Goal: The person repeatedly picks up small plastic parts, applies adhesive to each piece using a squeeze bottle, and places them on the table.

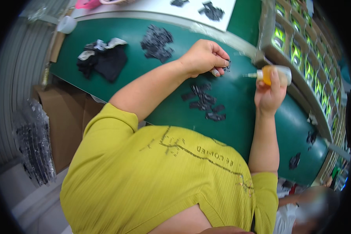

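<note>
Over the green table, my left hand (204, 58) pinches a small black part (227, 66) between thumb and fingertips; its exact kind is too small to tell. My right hand (270, 93) is wrapped round a small squeeze bottle (281, 75) with a pale body, an orange section and a thin nozzle. The nozzle points left toward the black part, with a gap between them. Just below my left hand lies a loose group of small black pieces (202, 99). A larger heap of black pieces (156, 42) sits beyond my left forearm.
Black and grey cloth (107, 58) and a white roll (67, 25) are at the left. A white board (156, 8) lies at the back. Along the right runs a compartmented rack (296, 50) with green items. A person (312, 210) is at lower right; a cardboard box (64, 117) stands lower left.
</note>
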